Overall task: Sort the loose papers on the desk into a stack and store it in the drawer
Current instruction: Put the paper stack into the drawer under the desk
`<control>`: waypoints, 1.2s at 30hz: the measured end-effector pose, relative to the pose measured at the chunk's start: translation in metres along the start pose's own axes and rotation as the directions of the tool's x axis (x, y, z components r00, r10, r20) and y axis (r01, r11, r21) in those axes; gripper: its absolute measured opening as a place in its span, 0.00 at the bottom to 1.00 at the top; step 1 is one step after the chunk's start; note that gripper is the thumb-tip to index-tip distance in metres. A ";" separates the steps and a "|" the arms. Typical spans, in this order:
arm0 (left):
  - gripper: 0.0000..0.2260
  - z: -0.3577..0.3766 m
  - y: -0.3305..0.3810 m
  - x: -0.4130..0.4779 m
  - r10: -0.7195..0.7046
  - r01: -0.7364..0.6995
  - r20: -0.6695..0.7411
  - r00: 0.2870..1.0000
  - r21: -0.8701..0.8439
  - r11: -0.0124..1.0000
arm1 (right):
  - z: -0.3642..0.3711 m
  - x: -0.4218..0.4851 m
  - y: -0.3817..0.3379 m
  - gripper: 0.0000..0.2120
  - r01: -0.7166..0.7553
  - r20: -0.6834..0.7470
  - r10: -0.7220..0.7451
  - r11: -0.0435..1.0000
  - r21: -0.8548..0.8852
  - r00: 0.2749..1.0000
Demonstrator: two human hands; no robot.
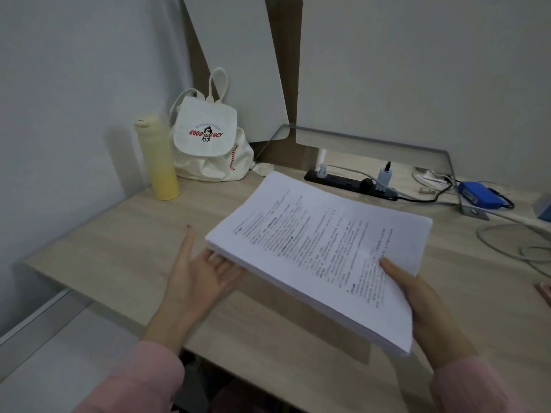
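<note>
A thick stack of printed white papers [322, 248] is lifted above the light wooden desk [125, 248], tilted with its far end higher. My right hand [417, 302] grips the near right edge, thumb on the top sheet. At the stack's left corner is my left hand [199, 269], palm up with spread fingers, its fingertips under or against the edge. No drawer is in view.
A yellow bottle [158, 159] and a white "Good Lucy" backpack [208, 141] stand at the back left. A black power strip [351, 183] with plugs, cables and a blue device [480, 195] lie at the back right under a glass shelf.
</note>
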State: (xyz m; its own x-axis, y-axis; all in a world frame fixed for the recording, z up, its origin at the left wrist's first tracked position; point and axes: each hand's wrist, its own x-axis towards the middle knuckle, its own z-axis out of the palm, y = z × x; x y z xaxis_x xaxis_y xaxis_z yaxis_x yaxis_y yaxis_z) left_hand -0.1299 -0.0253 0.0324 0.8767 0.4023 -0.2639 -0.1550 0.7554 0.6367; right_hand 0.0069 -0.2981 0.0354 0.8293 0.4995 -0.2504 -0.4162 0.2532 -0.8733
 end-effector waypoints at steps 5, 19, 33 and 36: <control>0.15 0.037 -0.039 0.007 0.110 -0.063 -0.102 0.989 0.384 0.921 | 0.030 -0.007 0.031 0.15 0.068 0.021 -0.071 0.989 0.129 0.997; 0.09 0.009 -0.002 -0.014 0.460 -0.344 -0.073 0.885 0.563 0.751 | 0.022 -0.015 0.018 0.21 -0.061 0.261 0.103 0.985 -0.163 0.960; 0.13 -0.097 0.068 -0.111 0.467 -0.117 -0.314 0.827 0.716 0.688 | 0.172 0.000 0.101 0.13 -0.024 0.454 0.173 0.949 -0.314 0.874; 0.14 -0.135 0.084 -0.141 0.478 -0.038 -0.409 0.778 0.728 0.685 | 0.208 -0.008 0.131 0.13 -0.058 0.526 0.257 0.929 -0.365 0.810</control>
State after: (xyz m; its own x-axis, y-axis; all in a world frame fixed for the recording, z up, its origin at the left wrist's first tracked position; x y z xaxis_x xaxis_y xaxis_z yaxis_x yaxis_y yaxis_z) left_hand -0.3275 0.0511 0.0251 0.4218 0.8850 -0.1973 0.1919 0.1255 0.9734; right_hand -0.1321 -0.0971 0.0096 0.3689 0.9060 -0.2077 -0.2987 -0.0960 -0.9495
